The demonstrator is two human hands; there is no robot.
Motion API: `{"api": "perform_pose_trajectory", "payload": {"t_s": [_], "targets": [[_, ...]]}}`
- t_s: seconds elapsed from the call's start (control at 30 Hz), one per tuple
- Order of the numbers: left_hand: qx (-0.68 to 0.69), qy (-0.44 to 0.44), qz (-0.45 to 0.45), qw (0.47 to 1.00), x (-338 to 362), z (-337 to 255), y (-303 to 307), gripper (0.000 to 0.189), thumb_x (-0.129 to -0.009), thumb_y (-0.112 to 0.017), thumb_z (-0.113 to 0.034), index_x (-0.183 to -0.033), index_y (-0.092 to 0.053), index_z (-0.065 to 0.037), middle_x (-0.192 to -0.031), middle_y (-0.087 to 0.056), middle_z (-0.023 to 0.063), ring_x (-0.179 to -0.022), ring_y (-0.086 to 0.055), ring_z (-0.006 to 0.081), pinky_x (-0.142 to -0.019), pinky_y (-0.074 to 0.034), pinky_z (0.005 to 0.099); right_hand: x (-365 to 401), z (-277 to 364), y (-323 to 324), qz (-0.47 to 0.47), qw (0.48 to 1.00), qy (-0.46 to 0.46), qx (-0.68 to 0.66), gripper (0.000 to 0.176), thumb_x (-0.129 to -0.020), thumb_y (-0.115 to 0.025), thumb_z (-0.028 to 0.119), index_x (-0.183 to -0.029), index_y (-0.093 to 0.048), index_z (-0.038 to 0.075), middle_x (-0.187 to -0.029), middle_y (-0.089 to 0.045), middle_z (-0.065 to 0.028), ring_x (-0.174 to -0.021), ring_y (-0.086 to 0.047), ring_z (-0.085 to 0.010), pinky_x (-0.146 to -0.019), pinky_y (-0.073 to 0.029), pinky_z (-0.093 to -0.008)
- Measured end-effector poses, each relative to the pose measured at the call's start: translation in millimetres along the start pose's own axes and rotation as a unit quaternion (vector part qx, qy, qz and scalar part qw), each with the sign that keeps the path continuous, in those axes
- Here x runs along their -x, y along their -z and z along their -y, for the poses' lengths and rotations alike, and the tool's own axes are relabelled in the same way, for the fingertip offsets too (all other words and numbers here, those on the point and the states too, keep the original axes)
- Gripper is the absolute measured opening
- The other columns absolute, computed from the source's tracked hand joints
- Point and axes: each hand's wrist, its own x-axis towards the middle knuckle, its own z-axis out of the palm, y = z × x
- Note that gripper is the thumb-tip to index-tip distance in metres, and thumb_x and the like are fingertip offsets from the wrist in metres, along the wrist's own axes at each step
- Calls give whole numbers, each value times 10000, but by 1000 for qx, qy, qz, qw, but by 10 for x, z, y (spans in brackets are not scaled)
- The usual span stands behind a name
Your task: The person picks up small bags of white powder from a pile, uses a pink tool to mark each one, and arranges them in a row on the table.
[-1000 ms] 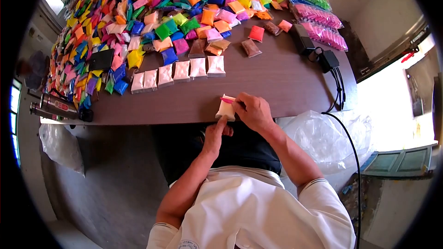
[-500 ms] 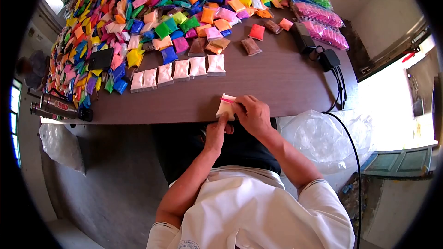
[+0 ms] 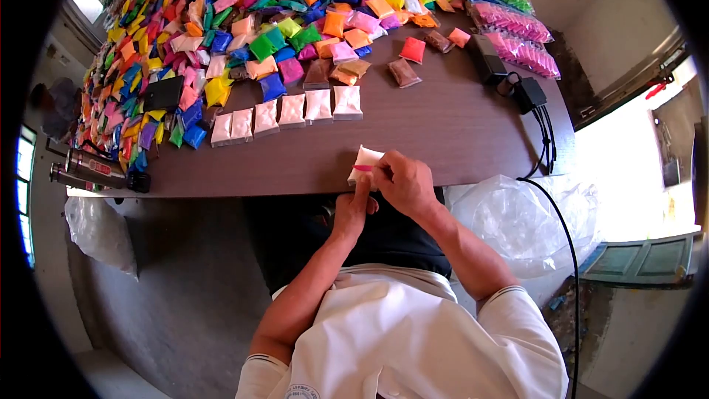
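A pale packet (image 3: pixel 365 156) lies at the table's front edge between my hands. My left hand (image 3: pixel 351 210) presses a finger on the packet's lower part, its other fingers curled below the edge. My right hand (image 3: pixel 405 183) is closed round a small pink thing (image 3: pixel 363 168) that lies across the packet; most of it is hidden by the fingers. Farther back, several similar pale packets (image 3: pixel 318 106) stand in a row.
Many coloured packets (image 3: pixel 303 37) are heaped at the back and left of the table (image 3: pixel 458 133). A black phone-like object (image 3: pixel 163 94), steel flasks (image 3: pixel 94 168), a black adapter with cables (image 3: pixel 527 94) and bagged pink packs (image 3: pixel 509 22) lie around.
The pink thing has moved slightly down across the packet, along with my right hand. My left hand has shifted slightly right.
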Motion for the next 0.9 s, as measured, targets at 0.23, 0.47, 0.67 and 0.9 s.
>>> {"api": "perform_pose_trajectory", "payload": {"t_s": [0.23,0.47,0.67,0.9], "targets": [[1,-14,-3,1000,1,-18,-18,519,-894,-509,-515,-686,-557,-42,-498,-441,23,-475,-446,115,-495,-405,275,-126,-103,-55,-29,998,-51,-21,113,-758,-613,106,-727,-569,7,-685,-618,-184,-623,-616,-348,-562,-499,-385],[21,-39,-3,999,-74,120,17,579,-910,-519,-457,-525,-526,-25,-453,-430,32,-416,-425,118,-440,-386,270,-193,-185,1,-62,997,-53,-12,109,-789,-607,136,-790,-579,31,-680,-603,-165,-641,-607,-349,-567,-480,-386],[-22,-62,-22,998,-26,72,-48,591,-933,-468,-464,-508,-469,-53,-454,-411,19,-428,-415,112,-454,-377,276,-119,-27,187,-16,998,-10,-66,98,-800,-590,127,-835,-571,37,-753,-605,-155,-701,-598,-342,-601,-475,-397],[-58,-92,3,994,-13,78,-20,628,-961,-384,-463,-490,-451,-54,-441,-407,27,-443,-450,110,-465,-388,268,-241,54,86,28,993,86,79,112,-799,-547,140,-755,-525,39,-756,-594,-138,-698,-582,-338,-608,-452,-443]]}}
